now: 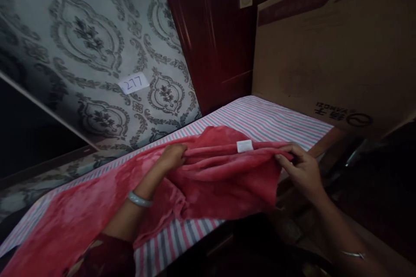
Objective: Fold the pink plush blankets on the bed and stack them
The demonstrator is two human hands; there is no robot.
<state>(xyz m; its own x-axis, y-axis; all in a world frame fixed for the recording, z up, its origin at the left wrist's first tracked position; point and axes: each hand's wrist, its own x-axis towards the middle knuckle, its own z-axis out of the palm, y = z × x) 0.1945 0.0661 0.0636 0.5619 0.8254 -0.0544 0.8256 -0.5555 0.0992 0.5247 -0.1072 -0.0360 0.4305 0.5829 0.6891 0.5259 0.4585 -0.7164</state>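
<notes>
A soft red-pink garment (224, 190) of plush fabric is stretched out between my hands, with a small white label (244, 146) on its upper edge. My left hand (173, 156) is closed on the fabric near the middle. At the right end my right hand (299, 169) pinches a corner between thumb and fingers. The rest of the red-pink cloth spreads to the lower left over the striped cover (185, 242). Whether that left part is joined to what I hold is hard to see, and the garment's exact kind is unclear.
A large cardboard box (325, 60) stands at the back right. Behind the table rise a dark red wooden panel (221, 43) and patterned wallpaper (97, 4) bearing a paper slip (133, 83) marked 277. A dark screen-like panel (29, 130) is at the left.
</notes>
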